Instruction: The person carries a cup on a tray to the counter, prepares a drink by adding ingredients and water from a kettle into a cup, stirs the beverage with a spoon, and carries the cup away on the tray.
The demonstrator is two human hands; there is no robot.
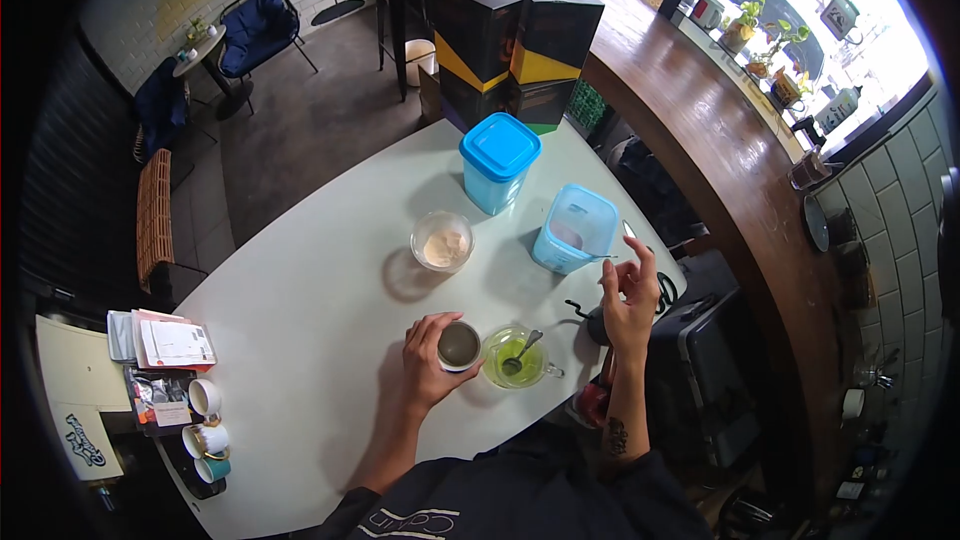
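Observation:
My left hand is closed around a small cup with a dull greenish-grey inside, standing on the table. Beside it, a clear glass cup holds green liquid and a metal spoon. My right hand is raised at the right, its thumb and index finger apart. By those fingertips, a thin dark handle juts over the rim of an open light-blue container. Whether the fingers touch it is hard to see. A clear bowl farther back contains pale powder.
A blue-lidded container and black-and-yellow boxes stand at the white table's far end. Mugs and papers lie at its left edge. A wooden counter curves along the right.

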